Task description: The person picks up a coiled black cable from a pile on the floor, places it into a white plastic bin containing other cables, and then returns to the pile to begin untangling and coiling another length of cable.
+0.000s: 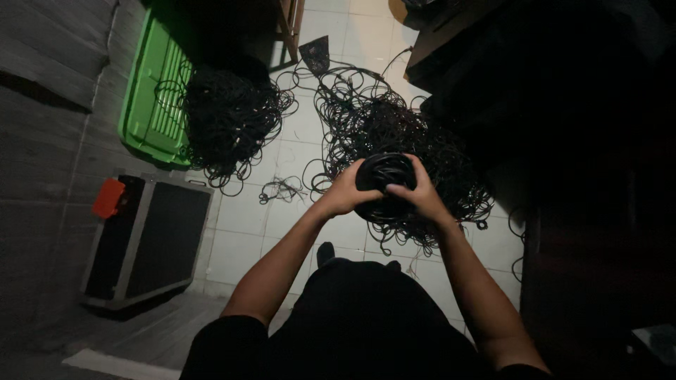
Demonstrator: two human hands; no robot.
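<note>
Pale glazed floor tiles [243, 232] carry the clutter in dim light: at nine o'clock a black, metal-edged case [151, 236] with an orange fitting, at eleven o'clock a green plastic crate lid [151, 84] half under a loose heap of thin black cable [229, 119], and at twelve o'clock a second, wider tangle [384, 127]. At centre, the left hand [346, 193] and right hand [417, 193] hold a tight round coil of black cable [384, 184] between them. Fingers of both hands are clamped around its rim from opposite sides, apparently to keep the glossy, springy loops from unwinding above the tangle.
</note>
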